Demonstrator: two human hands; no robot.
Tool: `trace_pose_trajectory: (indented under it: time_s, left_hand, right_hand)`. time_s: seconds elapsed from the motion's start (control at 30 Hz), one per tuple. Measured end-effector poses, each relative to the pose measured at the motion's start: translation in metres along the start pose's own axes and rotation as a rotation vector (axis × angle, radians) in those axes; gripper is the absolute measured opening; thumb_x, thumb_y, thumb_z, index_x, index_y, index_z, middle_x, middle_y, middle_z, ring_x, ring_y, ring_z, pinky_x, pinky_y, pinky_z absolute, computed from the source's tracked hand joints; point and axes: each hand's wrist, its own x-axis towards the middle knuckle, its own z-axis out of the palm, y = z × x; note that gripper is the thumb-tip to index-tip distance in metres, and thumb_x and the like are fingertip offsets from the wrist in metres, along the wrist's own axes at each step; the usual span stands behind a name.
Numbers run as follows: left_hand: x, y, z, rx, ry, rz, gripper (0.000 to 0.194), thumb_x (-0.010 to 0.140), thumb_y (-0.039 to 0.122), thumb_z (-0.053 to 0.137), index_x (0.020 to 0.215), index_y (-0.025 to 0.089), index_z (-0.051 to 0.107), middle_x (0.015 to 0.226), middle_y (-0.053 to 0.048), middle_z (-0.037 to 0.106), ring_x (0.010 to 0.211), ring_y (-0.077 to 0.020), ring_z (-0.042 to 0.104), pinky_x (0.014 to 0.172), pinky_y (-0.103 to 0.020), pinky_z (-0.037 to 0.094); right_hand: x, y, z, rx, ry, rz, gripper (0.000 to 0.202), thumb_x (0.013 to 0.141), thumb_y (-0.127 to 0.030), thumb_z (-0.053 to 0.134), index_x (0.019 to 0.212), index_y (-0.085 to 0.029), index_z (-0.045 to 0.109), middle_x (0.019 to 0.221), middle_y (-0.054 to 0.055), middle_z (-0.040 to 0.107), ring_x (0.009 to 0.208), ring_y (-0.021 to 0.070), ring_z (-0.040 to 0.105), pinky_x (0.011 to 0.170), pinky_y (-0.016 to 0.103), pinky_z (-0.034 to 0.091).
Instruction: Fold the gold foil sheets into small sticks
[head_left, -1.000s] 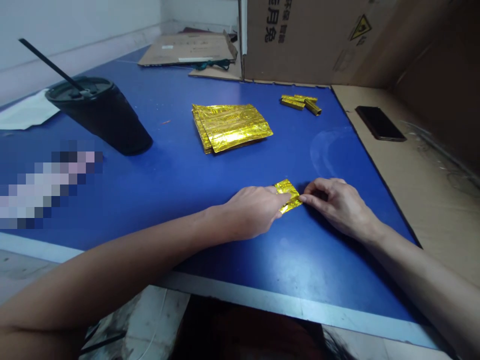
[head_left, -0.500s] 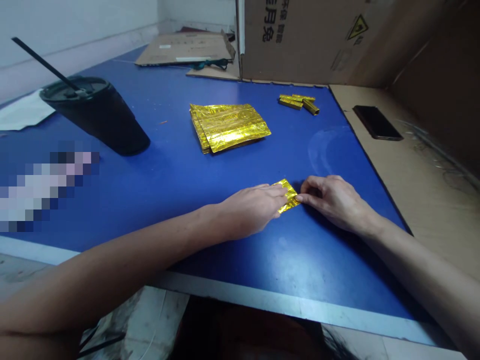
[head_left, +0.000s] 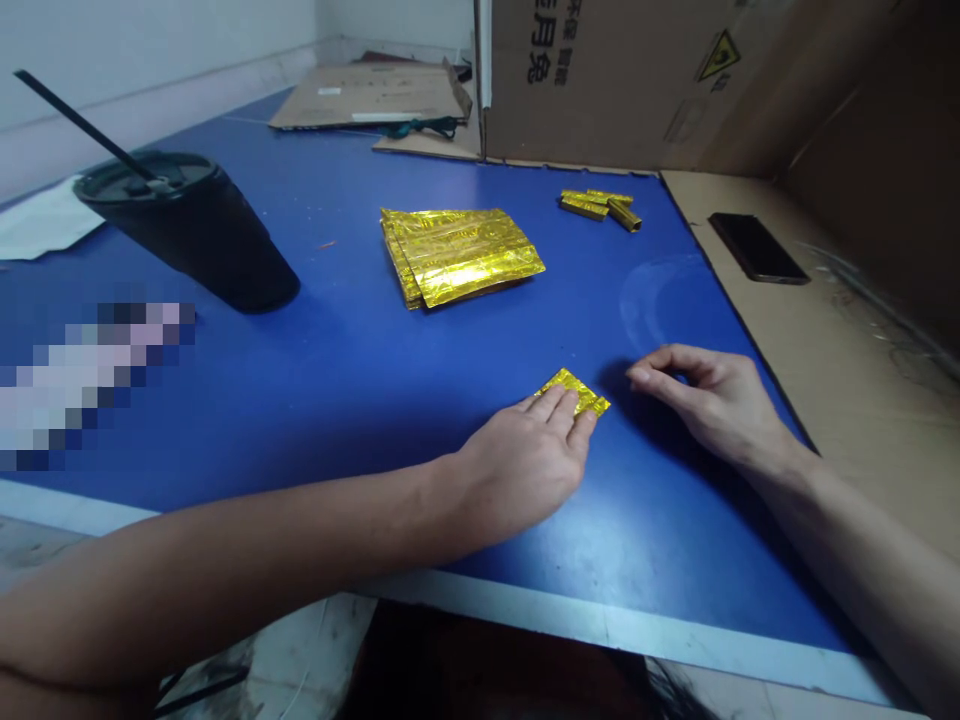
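A small folded piece of gold foil paper (head_left: 571,381) lies on the blue tabletop, with a narrow fold standing at its right corner. My left hand (head_left: 529,450) rests over it, fingers stretched out and pressing it down, covering its near side. To the right, my right hand (head_left: 709,395) hovers apart from the paper, thumb and fingertips drawn together with nothing visible between them. Beyond the hands is a stack of larger gold foil sheets (head_left: 469,255). Several small folded gold strips (head_left: 596,207) lie in a loose pile farther back on the right.
On the left stands a dark tumbler (head_left: 202,235) with a straw, near a blurred-out patch. A phone (head_left: 757,247) lies on cardboard at the right. A large cardboard box (head_left: 600,90) and a flattened piece of cardboard (head_left: 360,95) occupy the back.
My right hand has let go of the paper's right corner and moved right, away from it. My left hand has shifted slightly nearer, its fingers now lying across the paper.
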Motion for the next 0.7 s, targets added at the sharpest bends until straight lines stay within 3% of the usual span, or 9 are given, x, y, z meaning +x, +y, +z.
trace_pose_trajectory:
  time_s: [0.13,0.27,0.37,0.47,0.57,0.7]
  left_hand:
    - [0.0,-0.001,-0.001,-0.015,-0.008,0.0,0.038,0.088,0.014,0.03,0.123,0.003,0.042,0.127,-0.019,0.044,0.121,-0.0254,0.038,0.097,-0.035,0.035]
    - [0.0,0.0,-0.002,-0.014,0.006,0.001,0.038,0.088,0.014,0.03,0.122,0.002,0.042,0.125,-0.019,0.046,0.118,-0.0255,0.042,0.097,-0.036,0.035]
    - [-0.001,0.0,-0.002,-0.019,0.012,0.007,0.039,0.088,0.013,0.029,0.123,0.001,0.04,0.126,-0.02,0.045,0.119,-0.0257,0.04,0.099,-0.036,0.032]
    - [-0.001,-0.002,-0.001,-0.071,-0.003,0.038,0.042,0.088,0.015,0.031,0.126,0.001,0.036,0.135,-0.019,0.032,0.124,-0.0256,0.032,0.101,-0.035,0.028]
    - [-0.002,-0.002,-0.001,-0.148,-0.042,0.061,0.049,0.089,0.029,0.035,0.13,0.002,0.03,0.14,-0.017,0.02,0.128,-0.0238,0.025,0.103,-0.032,0.025]
    - [-0.003,0.001,0.0,-0.224,-0.067,0.015,0.075,0.082,0.056,0.038,0.131,0.0,0.027,0.138,-0.02,0.023,0.129,-0.0266,0.021,0.106,-0.036,0.018]
  right_hand:
    - [-0.007,-0.01,-0.001,-0.024,-0.128,-0.21,0.014,0.079,-0.027,0.054,0.075,-0.02,0.064,0.073,0.003,0.059,0.069,0.015,0.055,0.065,0.028,0.044]
    - [-0.009,-0.013,-0.002,-0.221,-0.248,-0.29,0.02,0.081,-0.027,0.049,0.086,-0.02,0.068,0.073,0.005,0.056,0.07,0.0173,0.052,0.062,0.03,0.043]
    - [-0.008,-0.009,-0.003,-0.372,-0.257,-0.364,0.025,0.083,-0.028,0.046,0.091,-0.021,0.068,0.075,0.007,0.056,0.07,0.0183,0.05,0.062,0.033,0.042]
    - [-0.007,-0.004,-0.004,-0.507,-0.22,-0.418,0.025,0.084,-0.029,0.045,0.093,-0.023,0.068,0.076,0.006,0.057,0.068,0.0178,0.049,0.061,0.033,0.04]
    - [-0.006,0.0,-0.003,-0.635,-0.156,-0.425,0.024,0.084,-0.031,0.047,0.091,-0.024,0.069,0.076,0.006,0.058,0.067,0.0181,0.049,0.06,0.032,0.039]
    - [-0.004,0.002,0.001,-0.673,-0.119,-0.405,0.027,0.083,-0.035,0.047,0.092,-0.023,0.069,0.084,0.007,0.06,0.072,0.0191,0.051,0.065,0.034,0.041]
